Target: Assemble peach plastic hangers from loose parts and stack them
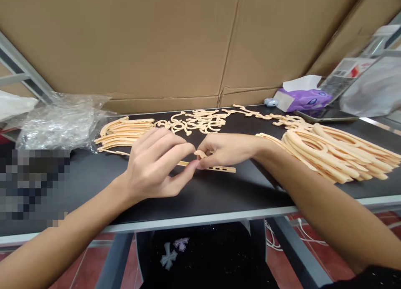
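My left hand (159, 161) is closed around a long, thin cream strip (223, 169) with dark slots, whose right end sticks out past the fingers. My right hand (221, 149) pinches a small curved cream piece (201, 154) at the strip, fingertips touching those of my left hand. The joint between piece and strip is hidden by the fingers. Behind the hands lies a loose heap of small curved cream pieces (205, 121). To the left is a stack of long curved cream pieces (125, 132); larger cream pieces with rounded loops (332, 151) are piled at right.
Crumpled clear plastic wrap (62, 120) lies at the left. A purple tissue pack (308, 99) and a phone (327, 114) are at the back right. A cardboard wall (150, 42) closes off the back of the black table (188, 203).
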`<state>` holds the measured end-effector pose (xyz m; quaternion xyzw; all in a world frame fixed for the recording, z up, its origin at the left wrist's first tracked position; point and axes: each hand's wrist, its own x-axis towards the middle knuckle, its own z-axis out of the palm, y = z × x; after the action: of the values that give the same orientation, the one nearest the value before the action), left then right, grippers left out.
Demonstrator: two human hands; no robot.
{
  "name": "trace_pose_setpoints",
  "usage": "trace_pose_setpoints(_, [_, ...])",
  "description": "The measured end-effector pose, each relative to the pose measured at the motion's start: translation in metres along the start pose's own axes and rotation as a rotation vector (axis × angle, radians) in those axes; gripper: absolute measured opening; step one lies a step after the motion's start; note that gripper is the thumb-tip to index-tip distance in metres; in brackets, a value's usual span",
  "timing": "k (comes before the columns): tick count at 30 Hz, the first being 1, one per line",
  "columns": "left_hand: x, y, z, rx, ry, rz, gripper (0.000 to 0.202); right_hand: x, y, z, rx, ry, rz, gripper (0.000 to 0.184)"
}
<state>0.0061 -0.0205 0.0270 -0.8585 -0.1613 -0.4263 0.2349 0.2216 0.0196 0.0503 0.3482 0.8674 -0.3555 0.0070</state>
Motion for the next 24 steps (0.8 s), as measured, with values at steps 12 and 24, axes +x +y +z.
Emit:
trace_pose_setpoints(12, [0.001, 0.009, -0.006, 0.209, 0.096, 0.096, 0.015, 0.003, -0.001, 0.000, -0.061, 0.003, 0.062, 0.025])
trace_pose_setpoints(24, [-0.007, 0.020, 0.015, -0.114, -0.250, -0.097, 0.009, 0.000, 0.006, -0.005, 0.100, -0.031, -0.061, 0.020])
